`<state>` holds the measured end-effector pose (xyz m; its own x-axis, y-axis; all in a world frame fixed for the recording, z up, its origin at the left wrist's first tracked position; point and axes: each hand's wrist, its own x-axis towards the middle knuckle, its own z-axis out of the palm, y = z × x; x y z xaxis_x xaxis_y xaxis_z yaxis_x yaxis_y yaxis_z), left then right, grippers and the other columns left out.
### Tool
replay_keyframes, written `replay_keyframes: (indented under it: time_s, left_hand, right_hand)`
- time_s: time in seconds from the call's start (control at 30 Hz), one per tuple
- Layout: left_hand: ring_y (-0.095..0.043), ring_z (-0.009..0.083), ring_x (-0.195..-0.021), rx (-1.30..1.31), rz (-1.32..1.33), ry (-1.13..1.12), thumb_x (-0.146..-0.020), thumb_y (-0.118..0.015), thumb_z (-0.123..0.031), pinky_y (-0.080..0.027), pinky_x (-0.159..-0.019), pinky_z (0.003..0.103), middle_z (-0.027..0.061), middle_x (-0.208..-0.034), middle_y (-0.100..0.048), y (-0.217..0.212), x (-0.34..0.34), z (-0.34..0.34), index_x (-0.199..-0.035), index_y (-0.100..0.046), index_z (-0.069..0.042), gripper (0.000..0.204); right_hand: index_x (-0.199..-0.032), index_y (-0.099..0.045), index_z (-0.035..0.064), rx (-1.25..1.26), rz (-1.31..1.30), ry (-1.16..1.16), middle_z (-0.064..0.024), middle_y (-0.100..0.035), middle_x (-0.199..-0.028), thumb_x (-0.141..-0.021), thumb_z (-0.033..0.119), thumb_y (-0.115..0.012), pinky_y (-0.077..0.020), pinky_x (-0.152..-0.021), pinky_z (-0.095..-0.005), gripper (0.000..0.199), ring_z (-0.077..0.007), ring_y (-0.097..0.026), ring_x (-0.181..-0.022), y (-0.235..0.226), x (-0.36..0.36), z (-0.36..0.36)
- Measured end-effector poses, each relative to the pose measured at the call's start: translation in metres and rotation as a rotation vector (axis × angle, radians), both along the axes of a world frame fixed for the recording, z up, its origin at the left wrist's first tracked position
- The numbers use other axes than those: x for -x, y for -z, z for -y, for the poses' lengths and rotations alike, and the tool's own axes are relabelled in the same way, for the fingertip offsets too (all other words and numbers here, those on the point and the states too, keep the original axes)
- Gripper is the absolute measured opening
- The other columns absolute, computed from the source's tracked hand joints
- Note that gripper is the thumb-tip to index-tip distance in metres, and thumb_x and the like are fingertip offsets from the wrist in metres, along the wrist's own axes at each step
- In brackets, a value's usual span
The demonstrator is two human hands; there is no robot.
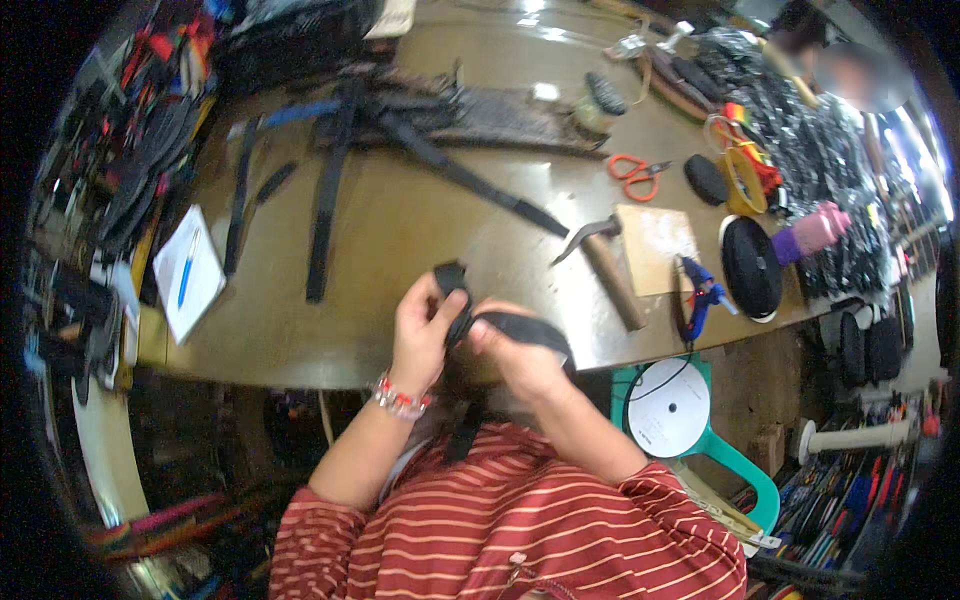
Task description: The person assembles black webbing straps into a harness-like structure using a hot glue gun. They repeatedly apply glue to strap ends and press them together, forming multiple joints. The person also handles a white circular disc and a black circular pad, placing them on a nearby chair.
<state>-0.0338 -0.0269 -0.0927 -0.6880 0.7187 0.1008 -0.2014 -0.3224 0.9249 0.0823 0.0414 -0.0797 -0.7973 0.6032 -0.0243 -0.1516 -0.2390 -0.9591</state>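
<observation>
Both hands (470, 335) pinching a black strap (500, 325), probably folded, hammer (605, 265) and orange scissors (636, 175) on the table (400, 220) beyond

Light bright, from overhead: white glare patches on far end of my workbench (420, 215), sheen down its middle. Space under bench dim, nearly black. Short soft shadows beside hammer (607, 266) and black straps (325, 205). Heavy fisheye bend: bench edge curves, corners of view cut to black. My left hand (422, 330) and right hand (515, 358) slightly smeared by motion, black strap piece (500, 320) between them soft. Clutter at both rims blurred, stretched. Colours warm, a little washed.
</observation>
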Motion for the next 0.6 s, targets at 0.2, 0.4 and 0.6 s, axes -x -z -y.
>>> replay_keyframes:
  time_s: [0.2, 0.4, 0.6]
  left_hand:
    - [-0.045, 0.0015, -0.066, -0.076, -0.006, 0.069, -0.088, -0.068, -0.015, -0.038, -0.061, 0.018, -0.0069, -0.074, -0.054, 0.003, 0.005, -0.001, -0.081, -0.056, -0.009, 0.016]
    - [-0.054, 0.0027, -0.073, 0.054, -0.032, 0.094, -0.09, -0.065, -0.012, -0.045, -0.066, 0.02, -0.0039, -0.079, -0.059, -0.004, 0.008, -0.001, -0.088, -0.058, -0.006, 0.01]
    - [-0.057, 0.0069, -0.091, 0.017, 0.512, 0.406, -0.094, -0.058, -0.011, -0.048, -0.08, 0.023, 0.0027, -0.104, -0.062, -0.006, 0.013, 0.008, -0.103, -0.06, -0.002, 0.013]
  right_hand:
    - [-0.094, -0.062, 0.0014, 0.179, -0.087, 0.033, -0.0025, -0.058, -0.08, -0.089, 0.017, -0.064, -0.042, -0.067, -0.0243, 0.017, -0.0105, -0.05, -0.072, 0.005, 0.005, 0.005]
    - [-0.099, -0.058, 0.0025, 0.416, -0.151, 0.063, -0.0031, -0.058, -0.085, -0.089, 0.021, -0.066, -0.0418, -0.072, -0.0274, 0.023, -0.0132, -0.05, -0.076, 0.018, 0.007, -0.001]
    - [-0.089, -0.059, 0.0038, 0.274, 0.207, -0.027, -0.001, -0.058, -0.071, -0.083, 0.019, -0.072, -0.0438, -0.06, -0.0258, 0.021, -0.0132, -0.052, -0.06, -0.011, -0.003, -0.004]
